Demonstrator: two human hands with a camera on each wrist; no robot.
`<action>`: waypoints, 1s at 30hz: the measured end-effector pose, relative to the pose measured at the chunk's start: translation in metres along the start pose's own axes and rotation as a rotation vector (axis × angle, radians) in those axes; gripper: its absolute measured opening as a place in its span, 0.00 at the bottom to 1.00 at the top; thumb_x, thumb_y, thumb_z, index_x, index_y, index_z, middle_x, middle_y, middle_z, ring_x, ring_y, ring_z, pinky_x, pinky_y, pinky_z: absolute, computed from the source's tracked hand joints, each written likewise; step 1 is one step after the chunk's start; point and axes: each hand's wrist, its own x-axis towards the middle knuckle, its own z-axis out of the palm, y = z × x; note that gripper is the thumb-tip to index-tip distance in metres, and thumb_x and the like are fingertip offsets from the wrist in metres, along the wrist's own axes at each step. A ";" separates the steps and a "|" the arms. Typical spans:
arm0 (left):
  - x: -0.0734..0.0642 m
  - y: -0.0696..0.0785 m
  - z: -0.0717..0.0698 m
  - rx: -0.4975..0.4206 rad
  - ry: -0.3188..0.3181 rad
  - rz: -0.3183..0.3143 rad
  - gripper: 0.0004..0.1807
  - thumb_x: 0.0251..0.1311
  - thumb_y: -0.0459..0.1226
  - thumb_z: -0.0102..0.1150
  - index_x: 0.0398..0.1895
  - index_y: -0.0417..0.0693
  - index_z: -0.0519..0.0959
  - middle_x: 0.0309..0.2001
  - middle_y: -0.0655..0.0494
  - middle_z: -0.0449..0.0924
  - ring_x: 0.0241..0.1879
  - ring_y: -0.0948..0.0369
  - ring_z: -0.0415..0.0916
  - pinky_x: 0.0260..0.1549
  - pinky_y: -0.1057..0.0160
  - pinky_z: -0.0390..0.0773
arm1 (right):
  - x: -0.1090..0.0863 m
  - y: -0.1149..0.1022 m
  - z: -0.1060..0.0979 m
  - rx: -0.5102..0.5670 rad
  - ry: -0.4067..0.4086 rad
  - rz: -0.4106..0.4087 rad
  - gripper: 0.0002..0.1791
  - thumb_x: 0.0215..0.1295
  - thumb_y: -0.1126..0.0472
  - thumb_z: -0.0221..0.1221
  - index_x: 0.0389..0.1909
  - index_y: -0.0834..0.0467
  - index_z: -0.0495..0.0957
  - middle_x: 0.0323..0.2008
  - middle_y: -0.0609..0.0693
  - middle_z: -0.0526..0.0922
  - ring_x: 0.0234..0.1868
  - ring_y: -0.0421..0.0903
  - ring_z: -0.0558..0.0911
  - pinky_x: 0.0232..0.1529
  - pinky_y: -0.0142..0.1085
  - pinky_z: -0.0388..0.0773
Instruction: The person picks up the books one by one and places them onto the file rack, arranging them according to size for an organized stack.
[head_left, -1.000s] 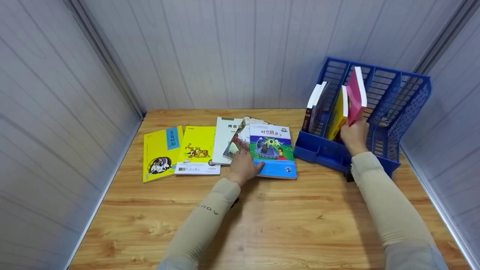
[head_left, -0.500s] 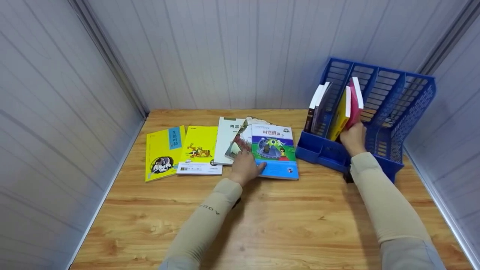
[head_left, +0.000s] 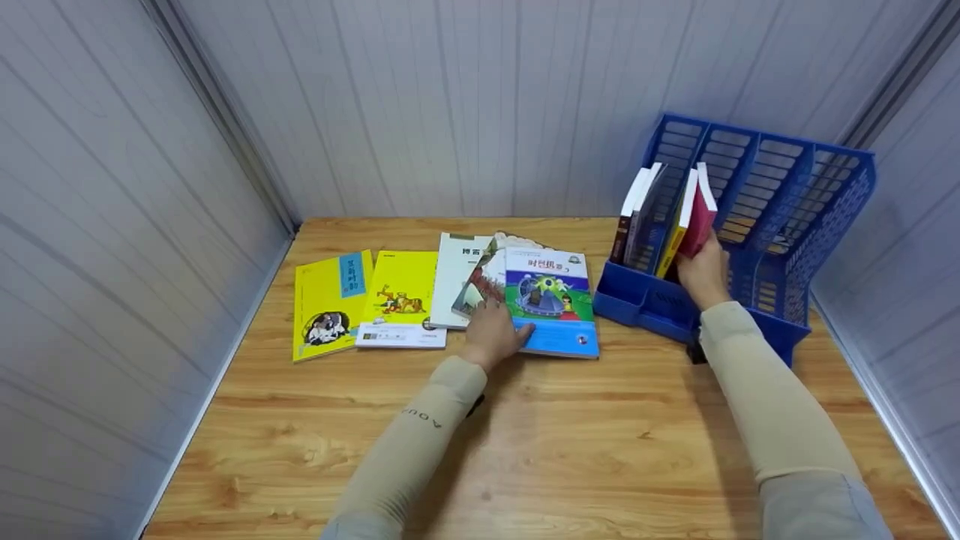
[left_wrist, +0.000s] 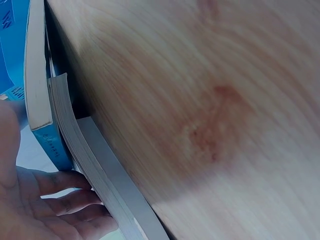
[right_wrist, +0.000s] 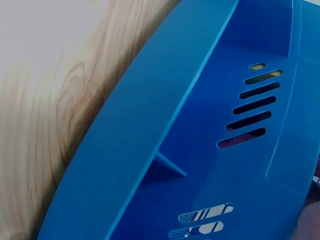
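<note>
My right hand (head_left: 705,271) grips a pink-covered book (head_left: 702,217) standing in the blue file rack (head_left: 616,301). Close against that book's left side is a yellow book (head_left: 676,236), also upright in the rack. In the right wrist view, the rack's slotted front wall (right_wrist: 200,155) fills most of the picture and a bit of my hand (right_wrist: 307,222) shows at the lower right edge. My left hand (head_left: 491,334) rests on the overlapping books, its thumb over the blue-bottomed book (head_left: 551,304). Its fingers (left_wrist: 65,202) lie loosely against neighbouring books in the left wrist view.
Two yellow books (head_left: 330,304) lie at the left of the wooden table (head_left: 570,450). A pale book (head_left: 454,281) and a book with a dark red picture (head_left: 484,277) overlap beside them. Dark-spined books (head_left: 634,217) stand in the rack's left compartment. Panel walls surround the table.
My right hand has lowered the pink book into the rack and brought it left and more upright, against the yellow book. My left hand stays on the table books.
</note>
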 end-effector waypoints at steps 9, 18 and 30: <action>-0.006 0.009 -0.010 0.038 -0.001 -0.020 0.47 0.74 0.65 0.58 0.66 0.27 0.78 0.64 0.35 0.79 0.64 0.43 0.76 0.69 0.44 0.78 | -0.005 -0.005 -0.013 -0.050 -0.110 -0.017 0.29 0.66 0.65 0.64 0.66 0.72 0.73 0.56 0.77 0.84 0.58 0.74 0.85 0.58 0.65 0.80; -0.025 0.022 -0.024 0.037 -0.023 -0.041 0.45 0.78 0.63 0.54 0.71 0.27 0.74 0.70 0.35 0.74 0.73 0.42 0.69 0.80 0.45 0.66 | -0.021 -0.013 -0.024 -0.038 -0.206 -0.034 0.32 0.67 0.71 0.65 0.71 0.72 0.69 0.62 0.76 0.81 0.63 0.73 0.82 0.64 0.66 0.80; -0.032 0.027 -0.030 0.118 0.061 -0.100 0.42 0.74 0.65 0.59 0.62 0.31 0.81 0.58 0.38 0.83 0.59 0.45 0.82 0.58 0.47 0.85 | -0.042 -0.024 -0.030 0.042 -0.146 -0.121 0.34 0.71 0.74 0.64 0.76 0.71 0.67 0.61 0.74 0.83 0.60 0.69 0.85 0.62 0.59 0.83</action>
